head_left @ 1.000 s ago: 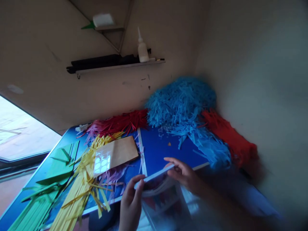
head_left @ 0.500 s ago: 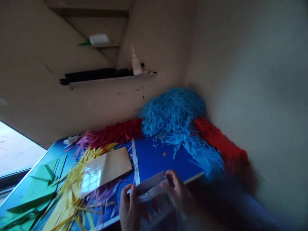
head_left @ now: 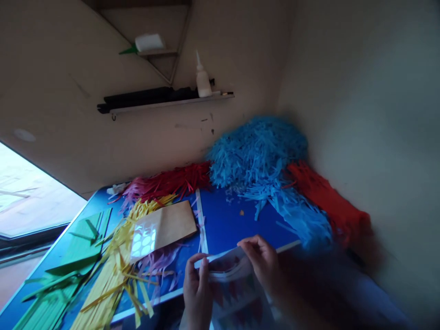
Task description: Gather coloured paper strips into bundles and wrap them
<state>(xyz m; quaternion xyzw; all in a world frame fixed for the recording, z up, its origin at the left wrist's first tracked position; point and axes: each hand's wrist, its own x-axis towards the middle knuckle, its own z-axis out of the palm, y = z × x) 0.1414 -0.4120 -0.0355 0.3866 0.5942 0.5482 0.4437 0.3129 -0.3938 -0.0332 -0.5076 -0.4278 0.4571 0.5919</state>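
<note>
Close to the table's front edge, both hands grip a whitish sheet or bag [head_left: 237, 291] with rows of dim coloured triangle shapes; which of the two it is, I cannot tell. My left hand [head_left: 198, 286] pinches its upper left corner between thumb and fingers. At the upper right corner, my right hand [head_left: 261, 261] is closed on the rim. The top bows open between them, and the lower part hangs down, blurred. Just beyond my left hand lies a brown envelope [head_left: 175, 221] with a clear sheet of round white stickers [head_left: 143, 240] at its left end.
Across the blue table [head_left: 223, 220] lie green paper strips [head_left: 80, 247], yellow strips [head_left: 106, 279], purple shreds [head_left: 163, 261], red fringe [head_left: 182, 181], a blue fringe heap [head_left: 261, 151] and orange-red fringe [head_left: 326, 201]. A wall shelf [head_left: 172, 103] bears a white bottle [head_left: 203, 83].
The top of the sheet or bag is spread wider, and its patterned front hangs more in view. My right hand has risen slightly along the rim. The camera view has shifted a little.
</note>
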